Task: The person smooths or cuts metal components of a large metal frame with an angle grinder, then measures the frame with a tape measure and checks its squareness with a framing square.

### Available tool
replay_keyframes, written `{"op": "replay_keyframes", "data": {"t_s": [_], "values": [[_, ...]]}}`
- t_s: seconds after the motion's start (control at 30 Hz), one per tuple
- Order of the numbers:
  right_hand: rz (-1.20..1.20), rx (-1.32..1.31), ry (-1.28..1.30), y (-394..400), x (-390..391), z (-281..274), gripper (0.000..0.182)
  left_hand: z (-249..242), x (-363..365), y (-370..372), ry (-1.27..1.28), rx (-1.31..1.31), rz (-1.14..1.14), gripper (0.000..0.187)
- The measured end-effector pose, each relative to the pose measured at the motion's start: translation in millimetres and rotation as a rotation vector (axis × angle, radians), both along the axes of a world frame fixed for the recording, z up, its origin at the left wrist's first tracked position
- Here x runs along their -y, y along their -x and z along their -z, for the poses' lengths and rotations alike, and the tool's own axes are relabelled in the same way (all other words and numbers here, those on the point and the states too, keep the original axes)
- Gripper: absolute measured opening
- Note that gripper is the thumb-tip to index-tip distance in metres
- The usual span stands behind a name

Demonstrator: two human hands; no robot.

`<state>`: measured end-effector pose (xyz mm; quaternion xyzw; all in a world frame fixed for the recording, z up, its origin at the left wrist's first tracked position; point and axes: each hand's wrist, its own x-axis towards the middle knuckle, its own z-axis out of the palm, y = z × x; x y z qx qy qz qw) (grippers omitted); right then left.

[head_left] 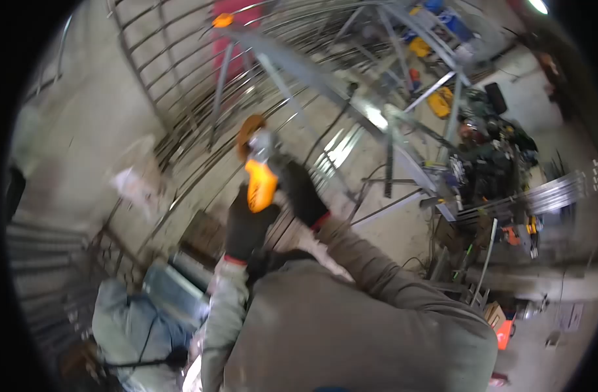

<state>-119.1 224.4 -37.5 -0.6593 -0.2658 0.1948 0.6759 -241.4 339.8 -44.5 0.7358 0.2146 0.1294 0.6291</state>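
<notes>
- Grinder (260, 176): an orange-bodied tool with an orange disc guard at its upper end, sitting at the middle of the view, being held up in front of a metal bar frame (181, 59); its disc end is pointing up and left, towards the bars.
- Left hand (247, 225): wearing a black glove with a red cuff; it is gripping the lower part of the grinder's orange body, fingers clamped round it from below.
- Right hand (302, 193): also in a black glove with a red cuff; it is closing on the grinder from the right side, just beside the body, fingers wrapped round what looks like a side handle, though blur is hiding the exact grip.
- Both sleeves are grey-green, rising from the bottom of the view to meet at the grinder.
- Another person (132, 326) in pale blue-grey clothing is crouching at lower left, well apart from the grinder.
- Tools and clutter (495, 157) are lying on the floor at right, with metal strips (560, 193) beside them; a yellow case (441, 101) is sitting further up.
</notes>
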Motion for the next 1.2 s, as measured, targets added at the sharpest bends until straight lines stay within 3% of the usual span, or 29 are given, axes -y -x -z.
{"op": "replay_keyframes", "data": {"t_s": [0.03,0.07,0.13,0.17,0.2,0.23,0.27,0.33,0.37,0.43,0.47,0.57,0.67,0.77,0.83,1.2], "values": [[-0.016,0.074,0.057,-8.2,-1.1,-3.9,0.033,5.2,-7.4,-4.7,-0.001,-0.033,0.011,0.048],[-0.038,-0.297,-0.044,-16.3,-9.6,1.7,0.033,15.0,-13.3,-10.8,-0.085,0.038,0.014,0.045],[-0.029,-0.372,-0.073,-21.0,-20.5,-14.7,0.039,17.2,-23.7,-21.1,-0.209,0.095,-0.005,0.045],[-0.049,-0.290,-0.034,-24.0,-22.3,-14.5,0.041,12.2,-26.3,-20.7,-0.234,0.085,-0.036,0.046],[-0.068,-0.289,-0.054,-29.1,-26.0,-12.1,0.042,1.6,-29.8,-24.2,-0.106,-0.036,0.009,0.050],[-0.084,-0.281,-0.074,-36.0,-28.9,-10.6,0.043,0.1,-29.6,-27.0,-0.145,0.012,-0.026,0.053],[-0.052,0.213,0.055,-43.1,-29.5,-7.9,0.041,4.8,-31.1,-32.8,-0.145,0.041,-0.031,0.054],[-0.092,0.589,0.234,-61.8,-29.8,-2.0,0.040,18.6,-38.7,-51.4,-0.092,0.074,-0.035,0.054],[-0.191,0.469,0.305,-82.4,-30.2,3.4,0.044,26.7,-42.2,-61.3,-0.043,0.075,-0.063,0.053],[-0.241,0.482,0.300,-108.4,-42.6,4.8,0.044,47.0,-35.7,-81.2,-0.012,0.249,-0.264,0.059],[-0.273,0.445,0.290,-116.5,-55.6,11.1,0.044,57.4,-40.1,-94.5,-0.071,0.131,-0.265,0.066],[-0.369,0.177,0.229,-119.6,-86.6,23.3,0.044,33.7,-57.2,-101.5,-0.073,-0.036,-0.329,0.065],[-0.457,0.006,0.179,-124.3,-78.7,39.3,0.044,51.4,-42.9,-121.9,-0.199,-0.050,-0.448,0.066],[-0.553,-0.074,0.173,-129.4,-68.1,50.1,0.044,49.1,-38.1,-129.1,-0.043,0.029,-0.460,0.070],[-0.601,-0.120,0.176,-134.0,-69.9,54.0,0.044,60.6,-35.8,-144.5,-0.151,-0.041,-0.559,0.070],[-0.623,0.083,0.148,-182.8,-133.8,10.0,0.044,42.8,-79.0,-154.2,-0.271,-0.019,-0.503,0.070]]}}
